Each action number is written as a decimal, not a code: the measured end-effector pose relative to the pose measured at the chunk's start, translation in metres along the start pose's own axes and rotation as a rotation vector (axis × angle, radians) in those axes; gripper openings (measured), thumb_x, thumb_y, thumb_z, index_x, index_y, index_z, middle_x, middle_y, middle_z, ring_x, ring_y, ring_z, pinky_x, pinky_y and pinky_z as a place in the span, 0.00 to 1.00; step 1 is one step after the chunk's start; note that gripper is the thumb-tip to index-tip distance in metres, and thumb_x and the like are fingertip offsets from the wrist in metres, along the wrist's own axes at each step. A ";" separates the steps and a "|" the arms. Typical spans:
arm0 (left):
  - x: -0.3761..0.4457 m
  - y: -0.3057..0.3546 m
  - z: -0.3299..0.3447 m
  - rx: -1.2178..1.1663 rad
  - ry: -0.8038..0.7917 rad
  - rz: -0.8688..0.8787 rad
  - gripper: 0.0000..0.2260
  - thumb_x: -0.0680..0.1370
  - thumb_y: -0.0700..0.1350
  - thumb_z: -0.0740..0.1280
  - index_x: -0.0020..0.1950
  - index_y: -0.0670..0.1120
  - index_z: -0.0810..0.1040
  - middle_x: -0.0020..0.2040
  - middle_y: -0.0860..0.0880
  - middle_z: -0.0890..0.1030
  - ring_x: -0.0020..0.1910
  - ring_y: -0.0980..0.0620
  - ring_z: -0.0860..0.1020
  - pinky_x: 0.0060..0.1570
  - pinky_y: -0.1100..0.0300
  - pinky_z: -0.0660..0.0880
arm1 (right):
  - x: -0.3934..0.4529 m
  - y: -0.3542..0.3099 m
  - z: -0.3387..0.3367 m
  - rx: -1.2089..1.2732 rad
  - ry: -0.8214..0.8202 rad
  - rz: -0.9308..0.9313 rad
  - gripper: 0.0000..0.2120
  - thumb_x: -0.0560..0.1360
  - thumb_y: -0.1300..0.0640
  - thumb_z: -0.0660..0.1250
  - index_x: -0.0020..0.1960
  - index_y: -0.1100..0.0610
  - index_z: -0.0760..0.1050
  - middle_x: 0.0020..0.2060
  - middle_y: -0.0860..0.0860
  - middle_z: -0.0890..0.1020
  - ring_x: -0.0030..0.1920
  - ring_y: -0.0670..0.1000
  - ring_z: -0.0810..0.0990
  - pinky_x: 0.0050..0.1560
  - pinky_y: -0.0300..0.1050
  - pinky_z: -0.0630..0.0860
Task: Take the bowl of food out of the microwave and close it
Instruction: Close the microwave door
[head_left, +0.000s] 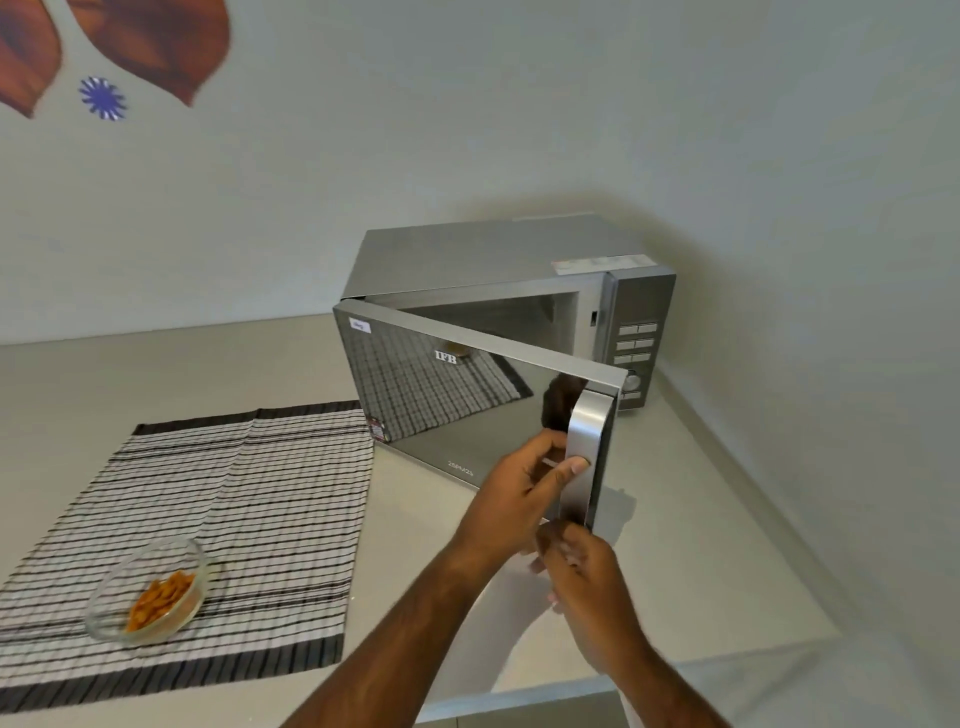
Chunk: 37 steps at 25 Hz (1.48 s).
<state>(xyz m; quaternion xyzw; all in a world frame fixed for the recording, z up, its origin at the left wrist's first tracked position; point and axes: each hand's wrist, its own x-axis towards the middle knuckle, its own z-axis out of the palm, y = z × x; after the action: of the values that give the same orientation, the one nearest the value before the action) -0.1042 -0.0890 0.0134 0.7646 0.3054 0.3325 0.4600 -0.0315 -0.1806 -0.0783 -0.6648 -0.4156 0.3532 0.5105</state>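
A glass bowl of food (148, 592), holding orange snack pieces, sits on a striped cloth (218, 519) at about eight o'clock in the view, well clear of the oven and apparently set there so the door can swing freely. At centre, the microwave (488, 270) stands on the pale surface (701, 519) against the wall, its mirrored door (467, 395) partly open and hinged on the left, the cavity behind it showing no dish. The person's left hand (524, 493) is wrapped around the door handle (587, 452), thumb pressed across its front and fingers curled behind it, a grip suited to steering the door shut. Just below, at five o'clock from the handle, the right hand (587, 577) is loosely curled against the handle's lower end; whether it actually clasps the handle cannot be told. The control panel (636, 348) lies at three o'clock from the door. Nothing appears to block the door's arc; the cloth's near corner lies just beside the hinge side. Closing looks to be the one step left.
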 end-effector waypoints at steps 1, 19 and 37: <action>0.009 0.000 0.006 0.006 0.016 0.002 0.13 0.84 0.61 0.65 0.66 0.60 0.79 0.58 0.61 0.85 0.60 0.61 0.82 0.60 0.57 0.83 | 0.018 -0.002 -0.031 0.068 0.074 -0.013 0.10 0.79 0.37 0.69 0.47 0.41 0.84 0.43 0.46 0.90 0.45 0.52 0.88 0.50 0.55 0.84; 0.159 -0.010 0.057 0.208 0.261 -0.036 0.03 0.85 0.58 0.65 0.55 0.62 0.75 0.48 0.65 0.80 0.49 0.75 0.78 0.39 0.78 0.74 | 0.187 0.002 -0.116 0.061 0.017 0.028 0.14 0.86 0.42 0.59 0.55 0.49 0.79 0.42 0.48 0.87 0.38 0.51 0.90 0.34 0.41 0.83; 0.206 -0.009 0.060 0.213 0.327 -0.124 0.12 0.85 0.54 0.66 0.64 0.48 0.78 0.57 0.51 0.84 0.54 0.55 0.81 0.50 0.67 0.76 | 0.249 0.007 -0.123 -0.019 0.000 -0.023 0.12 0.85 0.41 0.61 0.55 0.47 0.79 0.31 0.50 0.81 0.32 0.57 0.84 0.30 0.36 0.78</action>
<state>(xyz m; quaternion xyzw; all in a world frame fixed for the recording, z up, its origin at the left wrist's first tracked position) 0.0634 0.0437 0.0309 0.7246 0.4559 0.3890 0.3403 0.1806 -0.0019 -0.0682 -0.6649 -0.4264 0.3432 0.5082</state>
